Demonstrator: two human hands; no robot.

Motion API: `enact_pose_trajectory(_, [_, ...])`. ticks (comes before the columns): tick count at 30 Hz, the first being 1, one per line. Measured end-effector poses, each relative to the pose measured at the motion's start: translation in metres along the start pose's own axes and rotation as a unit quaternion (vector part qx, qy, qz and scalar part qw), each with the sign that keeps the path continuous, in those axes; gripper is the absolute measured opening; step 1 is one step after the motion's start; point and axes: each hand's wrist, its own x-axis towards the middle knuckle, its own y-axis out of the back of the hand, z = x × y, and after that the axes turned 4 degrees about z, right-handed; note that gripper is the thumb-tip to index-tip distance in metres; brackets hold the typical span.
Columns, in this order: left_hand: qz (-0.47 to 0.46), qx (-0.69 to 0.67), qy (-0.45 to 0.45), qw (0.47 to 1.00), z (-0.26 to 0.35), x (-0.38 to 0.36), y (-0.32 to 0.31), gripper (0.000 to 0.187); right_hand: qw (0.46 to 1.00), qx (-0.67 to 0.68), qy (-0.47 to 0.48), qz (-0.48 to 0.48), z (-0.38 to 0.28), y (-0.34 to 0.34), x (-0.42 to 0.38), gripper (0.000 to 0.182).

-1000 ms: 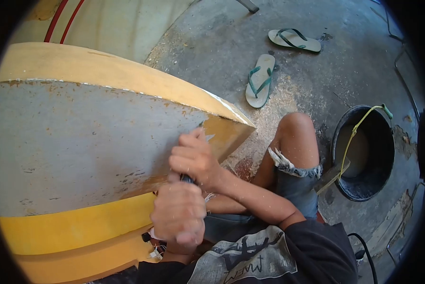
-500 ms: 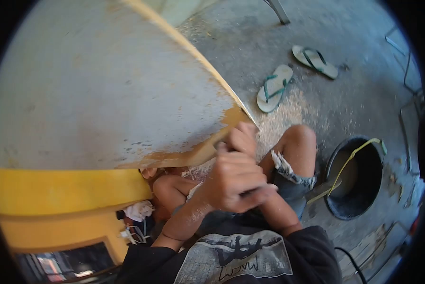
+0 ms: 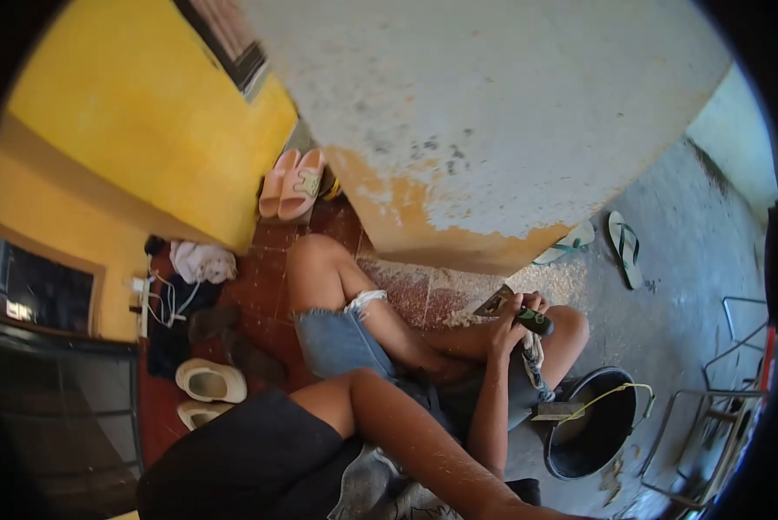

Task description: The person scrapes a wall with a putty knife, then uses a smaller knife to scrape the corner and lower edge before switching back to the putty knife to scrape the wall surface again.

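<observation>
My right hand (image 3: 517, 321) is closed around the dark handle of a scraper (image 3: 496, 301), whose flat blade points up and left. It is held over my bent right knee, just below the lower edge of a large panel (image 3: 493, 113). The panel's pale grey paint is worn off along that edge, baring a tan-orange surface. My left arm crosses in front of my body toward the bottom right; its hand is outside the frame.
Shavings (image 3: 458, 290) lie under the panel. A black bucket (image 3: 590, 433) with a yellow handle stands at the right, a wooden piece (image 3: 558, 412) at its rim. Green-strapped flip-flops (image 3: 625, 250), pink slides (image 3: 299, 184) and cream shoes (image 3: 211, 381) lie around. A metal frame (image 3: 701, 399) stands right.
My hands, together at the panel's corner before, have come apart; the right has drawn back with the scraper and the left has gone out of view. The view has turned left.
</observation>
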Motion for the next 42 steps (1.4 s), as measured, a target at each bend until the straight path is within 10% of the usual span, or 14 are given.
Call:
enact_pose_trajectory(4, [-0.034, -0.148, -0.031, 0.988, -0.015, 0.000, -0.023, 0.107, 0.994, 0.056, -0.095, -0.011, -0.004, 0.003, -0.008, 0.035])
enact_pose_trajectory(10, [-0.120, -0.273, -0.129, 0.946, -0.038, -0.004, -0.043, 0.106, 0.999, 0.005, 0.000, -0.054, -0.001, -0.004, -0.010, 0.030])
enact_pose_trajectory(12, [-0.111, 0.146, -0.033, 0.983, 0.015, -0.026, -0.034, 0.110, 0.999, -0.022, 0.004, -0.050, -0.017, -0.002, -0.011, 0.033])
enact_pose_trajectory(17, [-0.083, 0.285, -0.015, 0.955, 0.057, -0.129, -0.043, 0.029, 0.978, 0.136, -0.149, 0.062, -0.043, 0.041, 0.028, 0.027])
enact_pose_trajectory(20, [-0.047, 0.420, -0.032, 0.906, 0.022, -0.172, -0.073, 0.030, 0.981, 0.127, -0.084, 0.120, -0.066, 0.069, 0.052, 0.031])
enact_pose_trajectory(22, [0.045, 0.372, -0.081, 0.924, 0.013, -0.173, -0.093, 0.023, 0.966, 0.151, -0.185, 0.101, -0.111, 0.079, 0.060, 0.024])
enact_pose_trajectory(28, [0.284, 0.493, -0.282, 0.772, 0.016, -0.174, -0.106, 0.008, 0.936, 0.311, -0.085, 0.144, -0.074, 0.066, 0.136, 0.025])
enact_pose_trajectory(31, [0.297, 0.416, -0.249, 0.823, 0.008, -0.157, -0.112, 0.012, 0.916, 0.355, -0.086, 0.164, -0.099, 0.068, 0.156, 0.025])
enact_pose_trajectory(34, [0.120, 0.386, -0.422, 0.812, -0.023, -0.142, -0.078, 0.012, 0.896, 0.389, -0.106, 0.187, -0.103, 0.086, 0.195, 0.022])
enact_pose_trajectory(38, [0.140, 0.392, -0.497, 0.762, -0.038, -0.115, -0.072, 0.014, 0.911, 0.354, -0.064, 0.203, -0.124, 0.103, 0.226, 0.024])
enact_pose_trajectory(40, [0.129, 0.305, -0.052, 0.942, -0.020, -0.163, -0.067, 0.016, 0.912, 0.345, -0.046, 0.216, -0.137, 0.105, 0.238, 0.027])
enact_pose_trajectory(42, [0.068, 0.213, 0.171, 0.960, -0.010, -0.181, -0.043, 0.016, 0.919, 0.326, -0.008, 0.221, -0.166, 0.099, 0.230, 0.032])
